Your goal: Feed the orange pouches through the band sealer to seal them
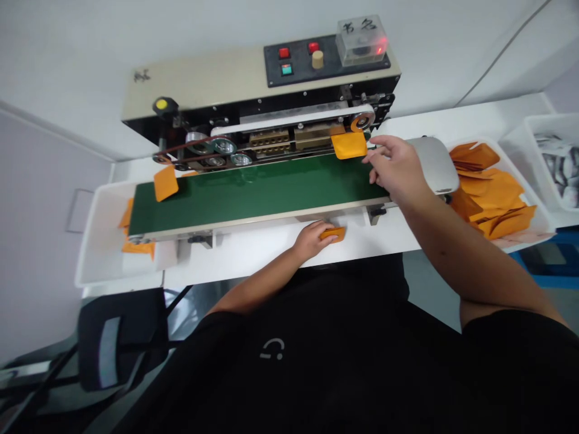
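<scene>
A band sealing machine (199, 90) with a green conveyor belt (266, 187) stands in front of me. One orange pouch (350, 146) hangs at the machine's right end, its top edge in the sealing bands and its body over the belt. Just right of that pouch is my right hand (395, 169), fingers apart and holding nothing; whether a fingertip touches the pouch is hard to tell. Below the belt's front edge, my left hand (311, 242) is closed on another orange pouch (333, 234), or a small stack of them. A further orange pouch (166, 183) lies at the belt's left end.
At the right, a white bin (545, 208) holds many orange pouches, with another white bin (527, 141) of grey-and-white items beyond. A white bin (93, 241) with orange pouches sits under the belt's left end. A black chair (136, 325) stands lower left.
</scene>
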The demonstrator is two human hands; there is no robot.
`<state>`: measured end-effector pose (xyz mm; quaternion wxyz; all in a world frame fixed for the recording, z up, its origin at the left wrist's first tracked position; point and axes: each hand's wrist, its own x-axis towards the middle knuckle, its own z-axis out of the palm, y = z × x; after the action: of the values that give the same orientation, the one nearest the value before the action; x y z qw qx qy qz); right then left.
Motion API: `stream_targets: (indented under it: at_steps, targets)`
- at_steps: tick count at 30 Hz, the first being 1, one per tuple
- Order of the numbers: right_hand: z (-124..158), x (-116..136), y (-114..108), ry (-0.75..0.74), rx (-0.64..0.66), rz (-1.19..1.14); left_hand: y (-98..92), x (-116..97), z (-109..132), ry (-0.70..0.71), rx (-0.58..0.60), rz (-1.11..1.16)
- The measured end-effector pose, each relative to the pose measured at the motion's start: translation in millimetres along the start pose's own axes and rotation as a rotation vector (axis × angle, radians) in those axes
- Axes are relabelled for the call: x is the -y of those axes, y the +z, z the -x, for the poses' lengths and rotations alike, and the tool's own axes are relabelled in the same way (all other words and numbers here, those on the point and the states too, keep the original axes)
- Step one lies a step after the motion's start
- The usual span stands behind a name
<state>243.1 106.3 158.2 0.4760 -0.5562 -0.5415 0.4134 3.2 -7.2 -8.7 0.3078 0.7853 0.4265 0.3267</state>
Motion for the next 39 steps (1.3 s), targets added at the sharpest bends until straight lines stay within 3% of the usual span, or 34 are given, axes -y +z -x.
stream_targets:
  at_steps: [3, 6, 8, 10, 13, 16, 22, 28, 31, 35, 39]
  targets:
    - [60.2, -11.1, 1.8, -0.248, -0.076, 0.207, 0.1, -0.3, -0.3, -0.014, 0.011, 0.000]
    - [120.8, -42.2, 11.4, -0.438, 0.115, 0.390, 0.0, -0.1, -0.7, 0.006, 0.010, 0.030]
    - [147.4, -70.9, 22.7, -0.487, 0.184, 0.436, 0.2, 0.1, -0.6, 0.011, 0.007, 0.039]
    - [161.2, -98.9, 34.6, -0.436, 0.157, 0.476, 0.5, 0.0, -0.3, -0.011, 0.005, 0.029]
    - [166.3, -129.4, 46.8, -0.282, 0.188, 0.493, 0.3, -1.0, -0.1, -0.046, 0.007, 0.020]
    - [165.5, -143.6, 49.7, -0.143, 0.240, 0.425, -0.9, -3.1, -0.9, -0.041, 0.013, 0.023]
    - [160.9, -149.7, 42.9, 0.063, 0.044, 0.142, -2.9, -7.2, -2.5, -0.019, -0.025, 0.021]
    - [160.5, -150.4, 30.8, 0.244, -0.063, -0.107, -3.7, -8.8, -3.4, -0.041, 0.000, 0.005]
    - [166.9, -145.7, 20.4, 0.216, -0.121, -0.013, -3.5, -8.7, -3.9, -0.058, 0.007, 0.000]
    - [173.4, -139.9, 5.1, -0.059, -0.213, 0.408, -2.3, -6.5, -3.9, -0.070, 0.007, -0.008]
    - [172.0, -137.3, -6.5, -0.272, -0.040, 0.691, -3.2, -7.3, -4.5, -0.067, 0.016, 0.000]
